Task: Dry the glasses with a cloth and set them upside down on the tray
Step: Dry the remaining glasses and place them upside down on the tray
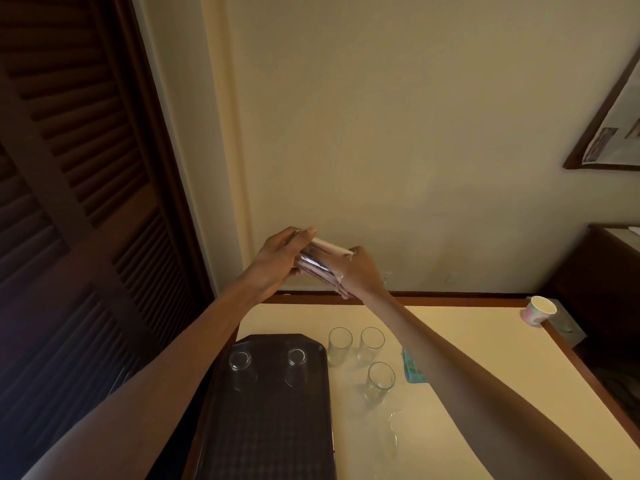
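We're gripping a clear cylindrical glass tumbler [317,265] sideways in mid-air, left hand [277,261] curled round base, right hand [360,271] curled round rim.

Cream wall [398,133], dark louvered door [69,168], framed picture [613,126] at right.

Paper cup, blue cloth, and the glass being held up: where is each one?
paper cup [533,317], head view, on its patterned side wall.
blue cloth [414,368], head view, on the middle of the cloth.
held glass [317,262], head view, on its shiny side wall.
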### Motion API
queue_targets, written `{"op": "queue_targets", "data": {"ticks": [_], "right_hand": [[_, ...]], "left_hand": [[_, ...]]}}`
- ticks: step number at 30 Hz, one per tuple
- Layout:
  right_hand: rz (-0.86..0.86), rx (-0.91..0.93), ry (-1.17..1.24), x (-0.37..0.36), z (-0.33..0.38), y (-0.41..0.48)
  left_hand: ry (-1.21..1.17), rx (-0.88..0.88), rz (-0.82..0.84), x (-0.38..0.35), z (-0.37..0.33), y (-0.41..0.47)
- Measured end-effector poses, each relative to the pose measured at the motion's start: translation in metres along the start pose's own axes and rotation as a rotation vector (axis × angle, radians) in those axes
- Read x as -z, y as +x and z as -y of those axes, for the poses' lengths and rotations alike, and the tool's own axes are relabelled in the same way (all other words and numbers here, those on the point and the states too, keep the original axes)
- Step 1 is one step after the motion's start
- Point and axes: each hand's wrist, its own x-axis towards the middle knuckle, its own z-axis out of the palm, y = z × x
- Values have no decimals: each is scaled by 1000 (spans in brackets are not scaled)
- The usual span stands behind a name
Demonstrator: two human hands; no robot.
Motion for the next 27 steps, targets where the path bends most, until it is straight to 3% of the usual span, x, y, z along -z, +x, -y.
{"op": "queue_targets", "data": {"ticks": [3, 5, 7, 9, 11, 15, 17, 20, 24, 27], "right_hand": [[358, -445, 348, -4, 10, -14], [387, -485, 336, -4, 8, -13], [201, -271, 81, -2, 5, -8], [-73, 122, -453, 2, 2, -4], [-312, 470, -758, 5, 8, -8], [-439, 679, -705, 9, 13, -8], [-393, 572, -701, 6, 3, -5], [-195, 156, -518, 1, -1, -3], [221, -384, 51, -10, -5, 7], [312, -473, 254, -13, -6, 3]], "left_hand": [[-39, -62, 35, 1, -1, -3], [-63, -44, 81, 5, 0, -6], [-97, 3, 130, 10, 1, -7], [-69, 71, 148, 11, 0, -7], [-46, 178, 131, 11, -3, -4], [-47, 276, 147, 12, -3, -3], [-34, 223, 122, 11, -1, -4], [-9, 120, 98, 8, 1, -1], [-41, 12, 116, 15, 5, 0], [-116, -16, 121, 22, 10, 0]]}}
